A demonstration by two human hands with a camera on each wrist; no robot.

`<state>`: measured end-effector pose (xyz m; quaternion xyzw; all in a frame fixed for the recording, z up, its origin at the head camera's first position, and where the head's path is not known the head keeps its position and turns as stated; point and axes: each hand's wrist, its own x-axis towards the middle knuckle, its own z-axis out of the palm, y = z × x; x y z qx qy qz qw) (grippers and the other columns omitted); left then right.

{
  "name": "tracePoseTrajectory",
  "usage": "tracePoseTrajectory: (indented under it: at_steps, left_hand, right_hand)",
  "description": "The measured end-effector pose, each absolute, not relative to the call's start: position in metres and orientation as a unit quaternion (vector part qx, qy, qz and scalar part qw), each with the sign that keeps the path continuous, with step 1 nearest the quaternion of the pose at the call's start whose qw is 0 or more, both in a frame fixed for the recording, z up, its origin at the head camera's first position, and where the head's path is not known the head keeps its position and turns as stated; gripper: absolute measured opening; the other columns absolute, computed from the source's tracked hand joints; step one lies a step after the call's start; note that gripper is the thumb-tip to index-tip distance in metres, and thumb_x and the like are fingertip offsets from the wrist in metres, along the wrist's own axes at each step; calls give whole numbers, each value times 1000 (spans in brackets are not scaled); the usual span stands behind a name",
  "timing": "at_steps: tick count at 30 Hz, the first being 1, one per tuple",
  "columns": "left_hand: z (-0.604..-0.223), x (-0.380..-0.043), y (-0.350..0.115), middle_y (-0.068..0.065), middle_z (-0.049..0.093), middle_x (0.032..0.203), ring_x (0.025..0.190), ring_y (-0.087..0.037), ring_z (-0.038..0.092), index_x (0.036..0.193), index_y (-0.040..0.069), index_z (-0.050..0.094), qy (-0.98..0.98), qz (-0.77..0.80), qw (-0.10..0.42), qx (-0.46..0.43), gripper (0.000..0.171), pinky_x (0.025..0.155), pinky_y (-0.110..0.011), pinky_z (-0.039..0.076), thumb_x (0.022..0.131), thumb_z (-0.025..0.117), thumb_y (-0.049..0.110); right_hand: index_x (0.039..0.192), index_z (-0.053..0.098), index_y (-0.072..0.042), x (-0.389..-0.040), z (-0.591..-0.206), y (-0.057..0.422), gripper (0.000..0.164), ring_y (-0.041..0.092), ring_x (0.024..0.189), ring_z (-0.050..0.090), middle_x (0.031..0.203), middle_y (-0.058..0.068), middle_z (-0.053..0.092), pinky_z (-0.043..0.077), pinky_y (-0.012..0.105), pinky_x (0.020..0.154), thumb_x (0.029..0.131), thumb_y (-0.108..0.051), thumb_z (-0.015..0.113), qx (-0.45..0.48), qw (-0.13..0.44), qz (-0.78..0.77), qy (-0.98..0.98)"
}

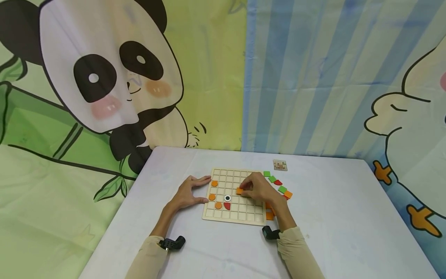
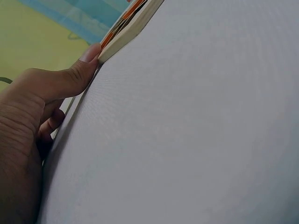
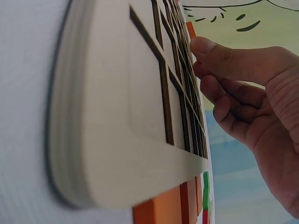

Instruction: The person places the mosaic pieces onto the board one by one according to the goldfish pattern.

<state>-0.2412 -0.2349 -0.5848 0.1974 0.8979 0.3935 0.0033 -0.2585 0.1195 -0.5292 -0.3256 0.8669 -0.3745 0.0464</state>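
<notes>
A wooden grid board (image 1: 234, 221) lies flat on the white table. My right hand (image 1: 258, 187) is over the board's middle and pinches an orange square tile (image 1: 239, 191) between thumb and forefinger; the right wrist view shows the orange tile (image 3: 190, 30) at the fingertips, tilted up from the grid. My left hand (image 1: 185, 193) rests along the board's left edge, thumb and fingers spread and touching it. On the grid sit several orange round pieces (image 1: 214, 183), a white disc with a black dot (image 1: 227, 198), and a red quarter-circle piece (image 1: 227, 206).
Loose green tiles (image 1: 266, 174), orange tiles (image 1: 270, 216) and red pieces (image 1: 277, 182) lie along the board's right side, some hidden by the right forearm. A small pattern card (image 1: 280, 165) lies beyond them. Printed curtains (image 1: 216, 77) hang behind the table (image 1: 334, 217).
</notes>
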Motion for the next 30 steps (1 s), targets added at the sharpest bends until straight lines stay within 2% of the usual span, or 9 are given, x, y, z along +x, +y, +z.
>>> tracePoseTrajectory:
  at_steps: [7, 17, 25, 30]
  left_hand:
    - [-585, -241, -235, 8, 56, 166, 98, -14, 45, 153, 24, 65, 897, 394, 0, 198, 89, 92, -33, 39, 74, 102, 40]
    - [-584, -240, -233, 6, 56, 166, 100, -15, 46, 154, 24, 64, 898, 395, 3, 195, 88, 93, -34, 39, 75, 102, 38]
    - [-584, -240, -233, 9, 55, 167, 103, -16, 47, 155, 26, 63, 901, 391, 7, 190, 88, 95, -36, 40, 76, 102, 37]
    - [-586, -240, -233, 9, 55, 167, 101, -15, 46, 154, 26, 64, 900, 392, 6, 189, 88, 95, -36, 39, 76, 102, 38]
  right_hand:
    - [106, 87, -4, -261, -530, 116, 17, 16, 87, 73, 101, 8, 84, 59, 28, 78, 89, -4, 90, -332, 48, -373, 865]
    - [106, 87, -5, -260, -528, 109, 16, 9, 84, 69, 102, 6, 84, 58, 27, 77, 89, -5, 89, -319, 60, -381, 865]
    - [109, 86, -4, -259, -529, 105, 19, 13, 89, 73, 105, 8, 83, 60, 28, 81, 90, -4, 88, -319, 69, -395, 859]
    - [108, 86, -4, -260, -530, 100, 18, 14, 85, 72, 103, 10, 83, 59, 26, 76, 90, -4, 88, -328, 66, -399, 854]
